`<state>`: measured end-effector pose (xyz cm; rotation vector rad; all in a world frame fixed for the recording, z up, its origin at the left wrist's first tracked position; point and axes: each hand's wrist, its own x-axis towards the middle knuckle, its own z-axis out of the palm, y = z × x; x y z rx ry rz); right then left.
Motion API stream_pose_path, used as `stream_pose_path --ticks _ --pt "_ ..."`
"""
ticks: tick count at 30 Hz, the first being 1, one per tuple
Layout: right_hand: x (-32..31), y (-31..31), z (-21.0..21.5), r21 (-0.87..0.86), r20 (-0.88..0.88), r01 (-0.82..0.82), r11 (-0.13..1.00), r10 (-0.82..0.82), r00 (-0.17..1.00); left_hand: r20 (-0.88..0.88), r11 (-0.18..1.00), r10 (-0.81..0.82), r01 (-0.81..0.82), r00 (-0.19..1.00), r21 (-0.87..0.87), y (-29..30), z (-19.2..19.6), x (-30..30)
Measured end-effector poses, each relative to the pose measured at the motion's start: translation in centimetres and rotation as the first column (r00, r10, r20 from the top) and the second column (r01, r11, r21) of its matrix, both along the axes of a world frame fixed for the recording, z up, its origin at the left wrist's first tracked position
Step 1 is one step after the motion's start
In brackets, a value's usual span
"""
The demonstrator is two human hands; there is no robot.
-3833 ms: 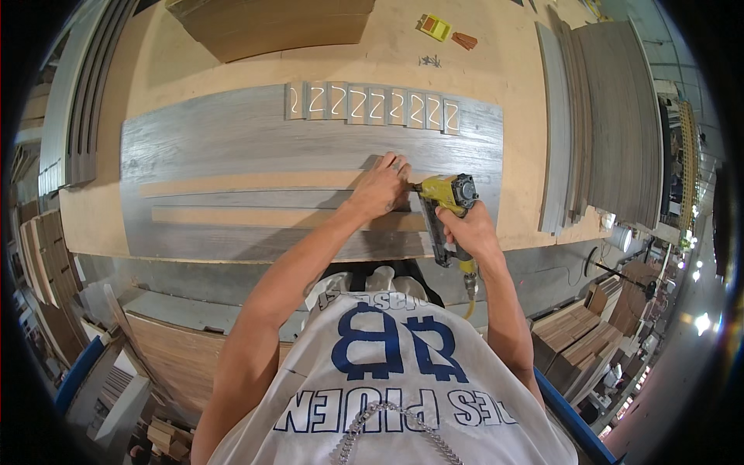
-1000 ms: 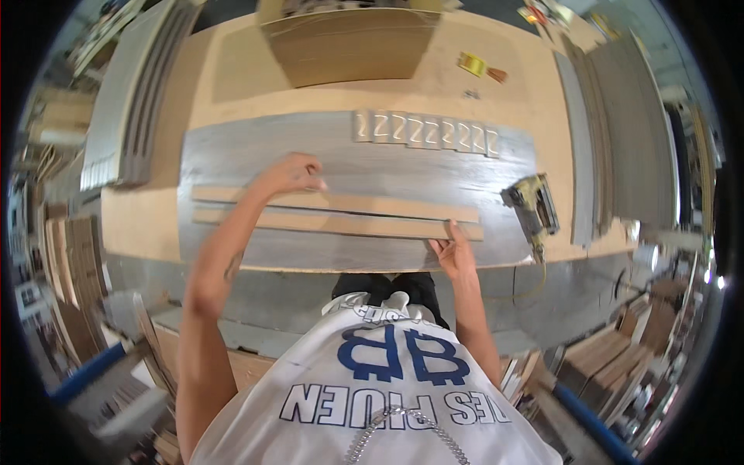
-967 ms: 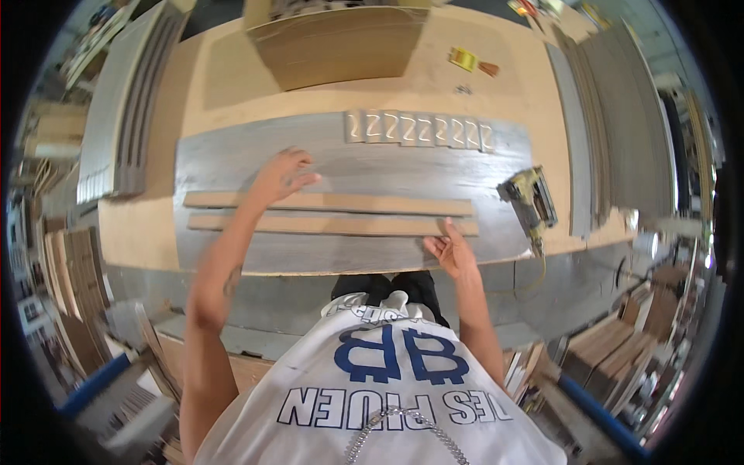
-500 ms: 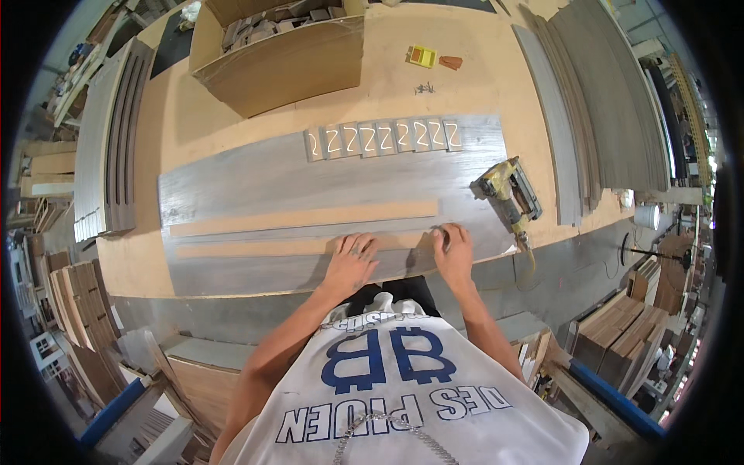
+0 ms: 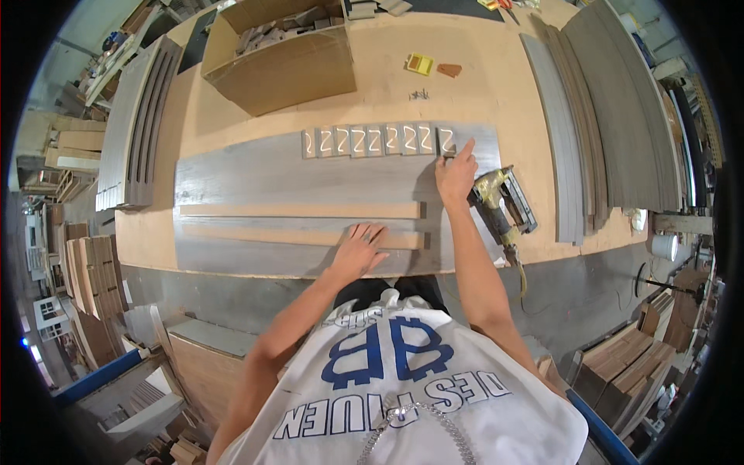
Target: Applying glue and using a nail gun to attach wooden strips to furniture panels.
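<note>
Fingers of my right hand [image 5: 456,172] reach up to the rightmost of the small grey blocks [image 5: 447,141] lined along the far edge of the grey panel [image 5: 256,174]; that grip is loose, index extended, holding nothing. My left hand [image 5: 358,249] lies flat and open on the nearer wooden strip [image 5: 263,232]. Just right of my wrist, the nail gun [image 5: 504,203] rests on the table [image 5: 496,85].

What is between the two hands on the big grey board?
In the head view, between the left hand and the right hand lie the end of a light wooden strip and bare grey board. The nail gun sits right of both.
</note>
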<state>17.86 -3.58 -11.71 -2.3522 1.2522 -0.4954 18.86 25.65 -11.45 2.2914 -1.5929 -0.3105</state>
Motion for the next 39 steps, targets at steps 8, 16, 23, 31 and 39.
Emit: stream_pose_path --ticks 8,16,23,31,39 --pt "-0.6 -0.5 -1.1 -0.084 -0.050 0.047 0.995 -0.051 0.997 0.094 0.969 -0.201 0.183 0.975 0.168 -2.3 -1.4 0.8" --pt "-18.7 7.3 2.2 0.140 0.147 -0.205 0.969 0.184 0.972 0.009 0.964 -0.245 0.243 0.969 0.108 -1.9 3.7 1.5" --pt "-17.5 9.2 0.4 0.040 -0.028 -0.644 0.764 0.645 0.764 -0.084 0.969 -0.220 0.228 0.972 0.097 -1.9 3.0 1.4" --pt "-17.4 8.4 -0.3 0.183 0.044 -0.637 0.749 0.641 0.767 -0.161 0.983 -0.162 0.173 0.974 0.061 -2.6 1.6 1.6" --pt "-17.2 8.5 0.0 0.182 0.101 -0.656 0.733 0.649 0.754 -0.159 0.971 -0.203 0.219 0.966 0.092 -2.4 1.5 1.0"
